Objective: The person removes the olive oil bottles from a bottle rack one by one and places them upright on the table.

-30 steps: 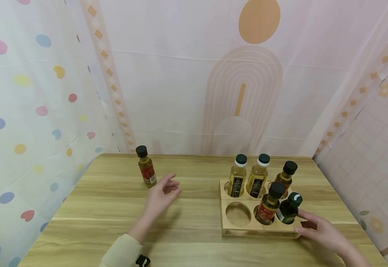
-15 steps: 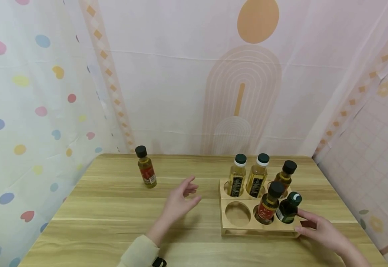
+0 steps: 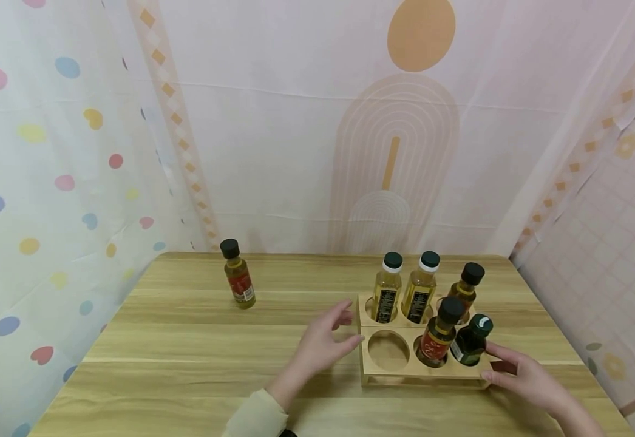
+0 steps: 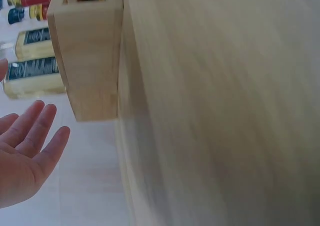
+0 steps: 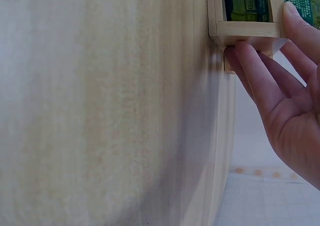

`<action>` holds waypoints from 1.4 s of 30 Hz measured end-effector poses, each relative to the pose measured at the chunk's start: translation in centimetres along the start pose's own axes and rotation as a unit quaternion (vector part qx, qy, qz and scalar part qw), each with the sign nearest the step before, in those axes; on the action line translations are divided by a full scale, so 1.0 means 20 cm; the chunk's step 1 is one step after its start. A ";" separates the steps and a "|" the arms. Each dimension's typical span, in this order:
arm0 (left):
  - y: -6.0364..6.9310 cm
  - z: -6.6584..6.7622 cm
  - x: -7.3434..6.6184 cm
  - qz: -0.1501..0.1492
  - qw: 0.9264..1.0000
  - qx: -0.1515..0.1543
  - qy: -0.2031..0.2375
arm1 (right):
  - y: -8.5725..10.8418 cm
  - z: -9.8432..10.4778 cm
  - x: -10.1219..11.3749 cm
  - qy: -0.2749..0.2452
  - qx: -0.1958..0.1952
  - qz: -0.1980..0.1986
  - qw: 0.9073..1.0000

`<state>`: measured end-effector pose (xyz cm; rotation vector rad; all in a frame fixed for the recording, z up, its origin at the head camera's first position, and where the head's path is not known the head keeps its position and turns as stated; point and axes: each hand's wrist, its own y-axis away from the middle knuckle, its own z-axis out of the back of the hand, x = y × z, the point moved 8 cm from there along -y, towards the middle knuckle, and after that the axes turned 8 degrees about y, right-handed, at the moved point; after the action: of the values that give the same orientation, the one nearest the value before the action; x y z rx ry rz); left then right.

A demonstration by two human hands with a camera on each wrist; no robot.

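We start at the left of the wooden desk (image 3: 164, 352), where a lone oil bottle (image 3: 240, 282) stands upright under a black cap; its red label carries a white barcode patch, and the print is too small for us to read. Next we see the left hand (image 3: 322, 345), fingers loosely spread and holding nothing, just beside the left end of the wooden rack (image 3: 413, 367); we cannot tell whether a fingertip touches it. In the rack's rear row stand two pale oil bottles, the left one (image 3: 387, 288) and the middle one (image 3: 420, 288), with dark green caps, white collars and black labels lined with tiny pale text we cannot make out. The front middle bottle (image 3: 436, 343) has a black cap and a red label in flowing light script, illegible to us. Behind it, the rear right bottle (image 3: 465, 288) is partly hidden. The dark green bottle (image 3: 467, 346) at front right bears a white mark on its cap. Finally, the right hand (image 3: 525, 379) grips the rack's right end with thumb and fingers
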<state>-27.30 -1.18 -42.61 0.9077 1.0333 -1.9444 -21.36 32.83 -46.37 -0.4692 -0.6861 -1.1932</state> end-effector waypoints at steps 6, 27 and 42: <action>-0.04 -0.09 -0.06 -0.011 1.000 0.019 0.014 | 0.00 0.00 0.01 -0.020 0.001 -0.001 1.000; -0.18 -0.36 -0.26 -0.016 0.994 0.099 -0.038 | 0.00 0.00 0.01 0.001 -0.006 0.009 1.000; -0.24 -0.44 -0.41 -0.056 0.993 0.106 0.005 | 0.00 0.00 0.01 -0.020 -0.006 0.012 1.000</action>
<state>-25.37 10.59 -37.84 0.9954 0.9119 -2.1760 -21.22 32.66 -46.22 -0.5122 -0.7060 -1.1686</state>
